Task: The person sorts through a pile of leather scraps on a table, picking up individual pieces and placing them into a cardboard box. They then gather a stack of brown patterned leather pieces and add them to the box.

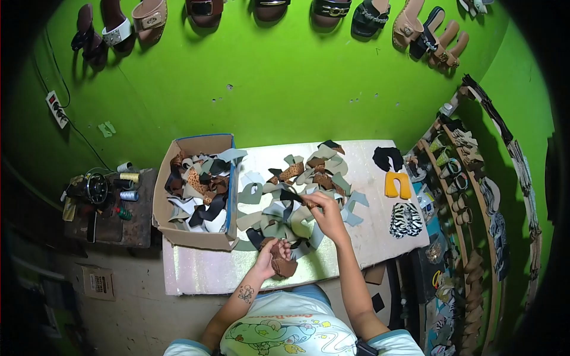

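Observation:
My left hand (274,254) is closed around brown pieces (284,267) at the table's front edge. Over the heap of cut scraps (276,219), my right hand (323,212) has its fingers pinched at a dark piece; how much of it is gripped is hard to make out. Green, grey, brown and leopard-print scraps make up the heap, which spreads across the middle of the white table (374,249). At the table's left, a cardboard box (196,239) holds more mixed scraps (205,190).
Black (388,158), yellow (398,185) and zebra-print pieces (406,220) lie at the table's right. A sewing machine (96,188) with thread spools stands left. Sandals hang on the green wall (237,95); shoe racks (466,219) stand right.

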The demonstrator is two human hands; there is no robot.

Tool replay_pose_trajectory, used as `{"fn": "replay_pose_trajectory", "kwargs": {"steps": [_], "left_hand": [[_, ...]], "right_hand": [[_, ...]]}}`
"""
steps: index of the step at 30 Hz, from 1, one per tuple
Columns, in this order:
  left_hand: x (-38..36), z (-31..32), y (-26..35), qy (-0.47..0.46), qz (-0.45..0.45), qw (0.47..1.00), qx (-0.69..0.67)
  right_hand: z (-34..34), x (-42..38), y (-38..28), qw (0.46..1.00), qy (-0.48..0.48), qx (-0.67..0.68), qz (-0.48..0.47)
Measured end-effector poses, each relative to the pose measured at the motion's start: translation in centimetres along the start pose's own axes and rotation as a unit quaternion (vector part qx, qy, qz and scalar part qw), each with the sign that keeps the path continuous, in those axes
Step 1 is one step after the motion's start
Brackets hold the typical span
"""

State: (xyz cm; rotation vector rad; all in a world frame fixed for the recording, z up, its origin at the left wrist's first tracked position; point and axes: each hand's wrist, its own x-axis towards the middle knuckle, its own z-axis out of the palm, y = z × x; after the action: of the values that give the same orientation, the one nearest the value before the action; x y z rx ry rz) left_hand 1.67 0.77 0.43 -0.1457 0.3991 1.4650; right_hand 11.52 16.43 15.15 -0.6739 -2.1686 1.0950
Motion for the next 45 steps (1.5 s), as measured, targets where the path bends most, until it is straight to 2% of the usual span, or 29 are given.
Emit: {"fn": "replay_pose_trajectory", "kwargs": {"steps": [1, 2, 4, 5, 8, 9, 11, 13, 15, 17, 19, 20, 21, 23, 24, 28, 30, 31, 32, 33, 35, 37, 39, 41, 43, 45], "left_hand": [[0.5, 1.4, 0.4, -0.046, -0.005, 0.999, -0.02], [1.2, 2.7, 0.7, -0.029, 0.008, 0.999, -0.044], [2.6, 4.4, 1.3, -0.026, 0.043, 0.997, -0.052], [3.4, 3.9, 2.0, -0.147, 0.063, 0.987, -0.024], [3.8, 7.6, 3.0, 0.006, 0.099, 0.991, -0.093], [3.9, 6.9, 3.1, 0.012, 0.101, 0.99, -0.095], [4.5, 5.4, 3.6, -0.078, 0.123, 0.985, -0.093], [3.9, 6.1, 4.0, -0.036, 0.123, 0.985, -0.119], [3.4, 5.4, 4.2, -0.106, 0.115, 0.977, -0.143], [2.7, 4.8, 4.5, -0.094, 0.128, 0.98, -0.115], [1.7, 4.5, 5.2, -0.101, 0.138, 0.978, -0.116], [1.5, 3.8, 5.3, -0.15, 0.135, 0.97, -0.137], [1.2, 3.9, 5.3, -0.148, 0.136, 0.97, -0.137], [0.5, 4.6, 5.6, -0.082, 0.19, 0.977, -0.052], [0.6, 4.7, 5.8, -0.082, 0.192, 0.977, -0.051], [1.6, 4.5, 6.5, -0.173, 0.134, 0.968, -0.126], [1.9, 4.2, 6.5, -0.169, 0.128, 0.972, -0.098], [1.9, 4.3, 6.6, -0.165, 0.123, 0.976, -0.07], [1.8, 4.4, 6.7, -0.117, 0.111, 0.985, -0.067], [1.7, 4.5, 6.9, -0.118, 0.111, 0.985, -0.066], [1.5, 4.4, 7.2, -0.134, 0.042, 0.99, -0.019], [1.3, 4.5, 7.2, -0.108, 0.017, 0.994, 0.008], [1.4, 3.7, 6.9, -0.161, -0.063, 0.983, 0.059], [1.7, 3.2, 6.3, -0.172, -0.085, 0.978, 0.077], [1.7, 3.3, 5.8, -0.151, -0.108, 0.969, 0.16], [1.4, 3.9, 5.3, -0.145, -0.108, 0.975, 0.127]], "right_hand": [[-0.6, 0.2, -1.2, 0.999, -0.005, -0.009, -0.034], [-0.7, 0.2, -1.2, 0.996, -0.006, -0.032, -0.077], [-0.7, -0.8, -0.4, 0.991, -0.021, -0.095, -0.093], [-0.6, -1.3, -0.4, 0.988, -0.029, -0.113, -0.101], [0.2, -2.9, 1.6, 0.99, -0.054, -0.115, -0.065], [0.6, -3.4, 2.2, 0.99, -0.059, -0.111, -0.062], [1.2, -4.0, 3.4, 0.995, -0.031, -0.095, -0.013], [1.8, -4.3, 4.1, 0.994, -0.044, -0.105, 0.002], [2.6, -4.2, 4.4, 0.994, -0.057, -0.097, -0.006], [3.2, -4.3, 4.5, 0.993, -0.065, -0.103, -0.013], [4.0, -4.5, 5.2, 0.995, -0.095, -0.023, -0.008], [4.4, -4.6, 5.2, 0.994, -0.102, 0.04, 0.018], [4.8, -4.8, 5.6, 0.994, -0.104, 0.042, 0.019], [5.8, -4.9, 6.6, 0.984, -0.099, 0.142, 0.041], [6.2, -4.8, 6.4, 0.979, -0.08, 0.179, 0.057], [6.7, -4.5, 7.1, 0.977, -0.082, 0.184, 0.063], [6.0, -4.0, 6.2, 0.99, -0.122, 0.076, 0.001], [5.6, -3.7, 5.7, 0.99, -0.122, 0.077, 0.0], [4.8, -3.4, 5.3, 0.99, -0.139, 0.007, -0.011], [4.1, -3.0, 5.3, 0.986, -0.155, -0.064, -0.02], [2.8, -2.4, 6.6, 0.985, -0.164, -0.062, -0.004], [1.7, -1.0, 6.9, 0.994, -0.104, 0.023, 0.001], [1.1, -0.1, 6.6, 0.993, -0.106, 0.053, 0.022], [1.3, 0.8, 6.2, 0.984, -0.147, 0.096, -0.013], [1.9, 1.7, 6.3, 0.977, -0.177, 0.114, -0.028], [2.5, 2.3, 7.3, 0.946, -0.297, 0.105, -0.072]]}}
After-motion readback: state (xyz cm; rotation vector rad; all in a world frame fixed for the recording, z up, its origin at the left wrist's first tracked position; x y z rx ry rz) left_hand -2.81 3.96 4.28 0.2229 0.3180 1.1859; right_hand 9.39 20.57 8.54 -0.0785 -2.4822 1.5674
